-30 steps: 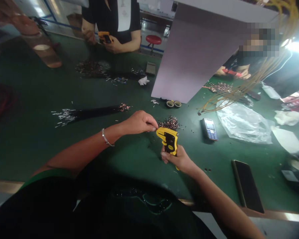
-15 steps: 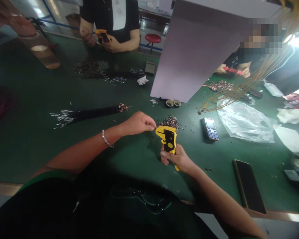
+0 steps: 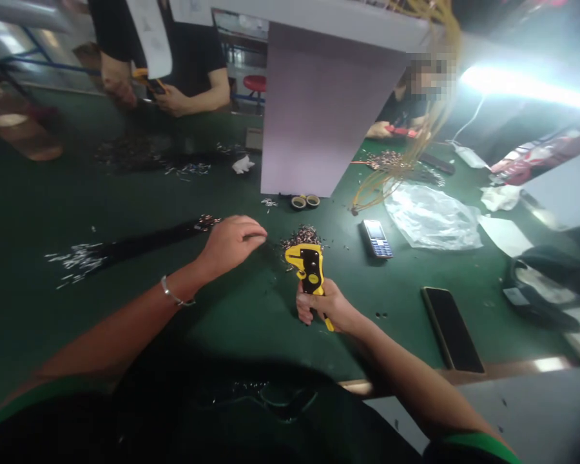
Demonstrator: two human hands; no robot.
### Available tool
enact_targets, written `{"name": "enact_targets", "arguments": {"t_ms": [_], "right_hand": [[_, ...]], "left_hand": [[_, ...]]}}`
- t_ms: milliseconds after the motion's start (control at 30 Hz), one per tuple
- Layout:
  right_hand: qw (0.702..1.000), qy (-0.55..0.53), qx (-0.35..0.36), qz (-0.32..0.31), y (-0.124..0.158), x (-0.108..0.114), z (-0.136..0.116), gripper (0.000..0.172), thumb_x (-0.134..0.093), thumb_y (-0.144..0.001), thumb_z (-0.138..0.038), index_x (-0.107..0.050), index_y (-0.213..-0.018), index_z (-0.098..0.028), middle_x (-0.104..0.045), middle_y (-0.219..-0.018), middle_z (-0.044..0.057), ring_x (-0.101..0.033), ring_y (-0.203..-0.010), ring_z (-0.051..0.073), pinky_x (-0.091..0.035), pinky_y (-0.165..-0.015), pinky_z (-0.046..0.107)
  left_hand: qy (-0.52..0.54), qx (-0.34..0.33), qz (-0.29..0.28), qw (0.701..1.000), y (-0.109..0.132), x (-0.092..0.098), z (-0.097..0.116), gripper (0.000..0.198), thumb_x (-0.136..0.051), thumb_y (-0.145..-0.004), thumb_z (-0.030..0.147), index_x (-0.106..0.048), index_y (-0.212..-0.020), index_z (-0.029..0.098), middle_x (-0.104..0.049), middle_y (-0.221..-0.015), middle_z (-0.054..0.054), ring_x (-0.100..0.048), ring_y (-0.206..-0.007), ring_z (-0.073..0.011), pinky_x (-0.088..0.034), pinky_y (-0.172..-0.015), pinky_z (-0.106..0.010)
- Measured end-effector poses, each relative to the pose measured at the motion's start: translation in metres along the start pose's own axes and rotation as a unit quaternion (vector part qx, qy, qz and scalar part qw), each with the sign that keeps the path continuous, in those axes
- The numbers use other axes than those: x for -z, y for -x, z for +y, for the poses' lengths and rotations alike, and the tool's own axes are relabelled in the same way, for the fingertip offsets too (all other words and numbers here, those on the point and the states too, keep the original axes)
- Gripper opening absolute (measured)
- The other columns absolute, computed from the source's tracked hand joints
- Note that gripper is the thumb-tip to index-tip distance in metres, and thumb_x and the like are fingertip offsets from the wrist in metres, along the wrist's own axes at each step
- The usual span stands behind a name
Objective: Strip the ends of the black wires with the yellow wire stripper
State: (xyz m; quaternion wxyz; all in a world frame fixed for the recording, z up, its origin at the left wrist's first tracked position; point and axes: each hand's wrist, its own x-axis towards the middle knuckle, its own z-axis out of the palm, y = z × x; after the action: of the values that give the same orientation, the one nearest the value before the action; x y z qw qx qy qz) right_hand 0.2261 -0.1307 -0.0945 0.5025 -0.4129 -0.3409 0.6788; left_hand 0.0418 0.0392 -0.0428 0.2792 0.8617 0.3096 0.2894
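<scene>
My right hand is closed around the handles of a yellow and black wire stripper, held upright with its jaws toward the left. Just behind the jaws lies a pile of small dark and coppery wire offcuts. My left hand, palm down with the fingertips pressed together, is to the left of the stripper and apart from it. Anything in its pinch is too small to make out. A bundle of black wires lies beside it, silvery tips at the left end and coppery tips near my knuckles.
A pale panel stands upright, with tape rolls at its foot. To the right are a keypad phone, a clear plastic bag and a smartphone. Across the table, two people hold tools near wire piles.
My left hand has drawn away leftward from the stripper's jaws to the coppery end of the bundle. My right hand still grips the stripper. The whole view has shifted.
</scene>
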Motion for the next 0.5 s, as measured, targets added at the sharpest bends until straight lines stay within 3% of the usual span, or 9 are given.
{"name": "enact_targets", "arguments": {"t_ms": [33, 100, 167, 233, 300, 367, 500], "right_hand": [[1.000, -0.007, 0.003, 0.003, 0.000, 0.001, -0.001, 0.039, -0.082, -0.072, -0.039, -0.050, -0.078, -0.017, -0.050, -0.052, -0.006, -0.047, -0.043, 0.011, -0.043, -0.044, 0.027], [1.000, -0.018, 0.013, 0.009, -0.001, 0.003, -0.001, 0.039, -0.082, -0.072, -0.039, -0.051, -0.078, -0.017, -0.050, -0.053, -0.006, -0.047, -0.043, 0.011, -0.043, -0.044, 0.027], [0.999, -0.023, 0.024, 0.012, -0.001, 0.004, 0.000, 0.038, -0.082, -0.072, -0.039, -0.051, -0.077, -0.017, -0.050, -0.053, -0.005, -0.047, -0.043, 0.010, -0.042, -0.044, 0.027], [0.999, -0.027, 0.028, 0.012, -0.001, 0.005, 0.001, 0.037, -0.081, -0.073, -0.038, -0.051, -0.075, -0.017, -0.050, -0.054, -0.005, -0.046, -0.043, 0.010, -0.042, -0.044, 0.027], [0.999, -0.030, 0.022, 0.007, 0.000, 0.004, 0.003, 0.036, -0.081, -0.074, -0.037, -0.050, -0.075, -0.017, -0.050, -0.054, -0.005, -0.047, -0.044, 0.010, -0.042, -0.045, 0.027], [0.999, -0.032, 0.017, 0.000, 0.001, 0.003, 0.006, 0.035, -0.080, -0.075, -0.037, -0.051, -0.076, -0.017, -0.050, -0.053, -0.005, -0.047, -0.044, 0.011, -0.043, -0.045, 0.027], [0.999, -0.029, 0.016, -0.014, 0.001, 0.001, 0.011, 0.034, -0.079, -0.077, -0.036, -0.051, -0.078, -0.017, -0.051, -0.052, -0.005, -0.047, -0.044, 0.011, -0.042, -0.045, 0.027]], "left_hand": [[-0.005, 0.002, 0.056, 0.998, 0.002, 0.001, 0.004, 0.014, -0.062, -0.081, 0.030, -0.074, -0.078, 0.023, -0.073, -0.092, -0.004, -0.062, -0.091, -0.0191, -0.044, -0.087, -0.031], [0.034, 0.037, 0.071, 0.996, 0.006, 0.000, 0.012, 0.020, -0.061, -0.083, 0.035, -0.072, -0.073, 0.021, -0.072, -0.082, -0.005, -0.063, -0.081, -0.0172, -0.047, -0.080, -0.030], [0.140, 0.122, -0.045, 0.982, 0.011, -0.007, 0.019, 0.030, -0.057, -0.086, 0.040, -0.071, -0.073, 0.017, -0.070, -0.069, -0.005, -0.060, -0.061, -0.0131, -0.048, -0.063, -0.027], [0.275, 0.232, -0.143, 0.922, 0.013, -0.017, 0.020, 0.036, -0.055, -0.088, 0.044, -0.069, -0.076, 0.013, -0.071, -0.069, -0.010, -0.060, -0.055, -0.0138, -0.049, -0.056, -0.029], [0.388, 0.276, -0.136, 0.869, 0.012, -0.025, 0.018, 0.035, -0.059, -0.086, 0.044, -0.070, -0.089, 0.011, -0.073, -0.086, -0.015, -0.065, -0.065, -0.0154, -0.053, -0.065, -0.032], [0.475, 0.272, -0.095, 0.832, 0.010, -0.028, 0.013, 0.032, -0.064, -0.085, 0.038, -0.069, -0.100, 0.011, -0.072, -0.102, -0.016, -0.068, -0.081, -0.0169, -0.054, -0.080, -0.033], [0.583, 0.253, -0.048, 0.770, 0.008, -0.023, 0.008, 0.021, -0.067, -0.084, 0.028, -0.069, -0.100, 0.015, -0.071, -0.109, -0.012, -0.066, -0.101, -0.0197, -0.049, -0.097, -0.037]]}}
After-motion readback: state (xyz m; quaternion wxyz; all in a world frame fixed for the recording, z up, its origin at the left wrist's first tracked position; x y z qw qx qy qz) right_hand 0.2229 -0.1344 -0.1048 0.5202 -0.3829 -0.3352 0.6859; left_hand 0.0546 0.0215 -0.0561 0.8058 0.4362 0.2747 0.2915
